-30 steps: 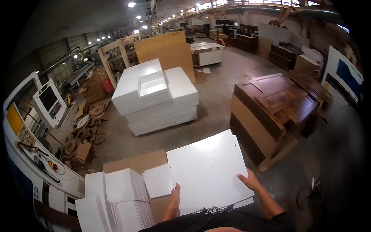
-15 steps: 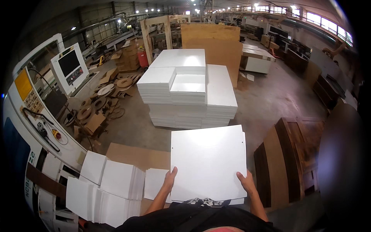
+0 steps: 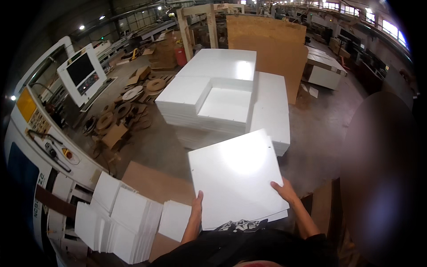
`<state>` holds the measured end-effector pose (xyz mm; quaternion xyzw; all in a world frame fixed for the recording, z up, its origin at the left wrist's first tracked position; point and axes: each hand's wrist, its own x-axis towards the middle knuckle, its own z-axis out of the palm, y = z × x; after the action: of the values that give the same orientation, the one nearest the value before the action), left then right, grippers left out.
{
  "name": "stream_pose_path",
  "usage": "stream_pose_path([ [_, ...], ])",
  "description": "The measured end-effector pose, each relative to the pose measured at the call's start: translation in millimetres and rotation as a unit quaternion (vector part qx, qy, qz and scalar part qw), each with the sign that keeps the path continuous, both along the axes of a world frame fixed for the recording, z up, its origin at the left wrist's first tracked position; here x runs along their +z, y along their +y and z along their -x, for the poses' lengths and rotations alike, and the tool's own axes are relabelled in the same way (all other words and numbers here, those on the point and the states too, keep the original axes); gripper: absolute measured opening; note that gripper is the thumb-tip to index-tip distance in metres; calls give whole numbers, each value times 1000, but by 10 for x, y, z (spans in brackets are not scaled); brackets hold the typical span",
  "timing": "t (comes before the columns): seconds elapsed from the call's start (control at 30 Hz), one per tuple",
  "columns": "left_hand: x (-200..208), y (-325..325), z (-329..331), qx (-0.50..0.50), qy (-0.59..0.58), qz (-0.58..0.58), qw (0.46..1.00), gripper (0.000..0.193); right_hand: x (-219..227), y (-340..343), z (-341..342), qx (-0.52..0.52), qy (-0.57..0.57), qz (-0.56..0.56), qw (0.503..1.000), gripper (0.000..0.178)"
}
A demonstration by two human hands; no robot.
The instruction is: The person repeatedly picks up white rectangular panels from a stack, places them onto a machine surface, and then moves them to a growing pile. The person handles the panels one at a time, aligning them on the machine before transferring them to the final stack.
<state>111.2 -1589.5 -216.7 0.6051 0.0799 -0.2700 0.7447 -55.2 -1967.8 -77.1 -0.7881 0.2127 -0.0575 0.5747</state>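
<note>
Between my two hands I carry a small stack of square white panels (image 3: 235,178), their edges slightly out of line and small dark holes near the sides. My left hand (image 3: 196,209) grips the left edge, thumb against the side. At the right edge my right hand (image 3: 283,190) holds on, its thumb over the top face and its fingers hidden underneath. Just beyond the held panels stands a large pile of white panels (image 3: 213,62), with a lower step (image 3: 227,104) at its near corner.
Left and near, several stacks of white panels (image 3: 133,218) sit beside brown cardboard (image 3: 147,180). A white machine with a control screen (image 3: 81,73) stands at far left. Cardboard scraps and rolls (image 3: 116,127) litter the floor. Brown boards (image 3: 262,49) rise behind the pile; dark wooden pieces (image 3: 322,204) are near right.
The held panels have turned, their right side swinging farther away and the left side nearer. The view has shifted so the big pile looks closer. Both hands keep their grip.
</note>
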Motion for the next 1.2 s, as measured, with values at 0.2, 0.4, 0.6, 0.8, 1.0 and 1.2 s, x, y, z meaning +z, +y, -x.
stream_pose_path([
  [0.2,-32,-635,-630,69,6,-23,997,74,-286,-774,-1034,62,-1,16,998,63],
  [0.4,107,-1151,-1158,90,50,20,994,78,-343,-1346,-1987,101,53,42,993,67],
  [0.6,63,-1351,-1463,85,42,9,995,79,-757,-1794,-2666,164,48,6,985,71],
  [0.8,595,-2116,-1674,95,33,26,995,79,-829,-2274,-3491,181,8,68,981,92],
  [1.0,1118,-2823,-1748,137,40,33,989,78,-1351,-2790,-4230,281,134,-20,950,104],
  [1.2,1411,-3377,-1824,169,38,50,984,78,-1677,-3037,-4667,308,94,-5,947,111],
])
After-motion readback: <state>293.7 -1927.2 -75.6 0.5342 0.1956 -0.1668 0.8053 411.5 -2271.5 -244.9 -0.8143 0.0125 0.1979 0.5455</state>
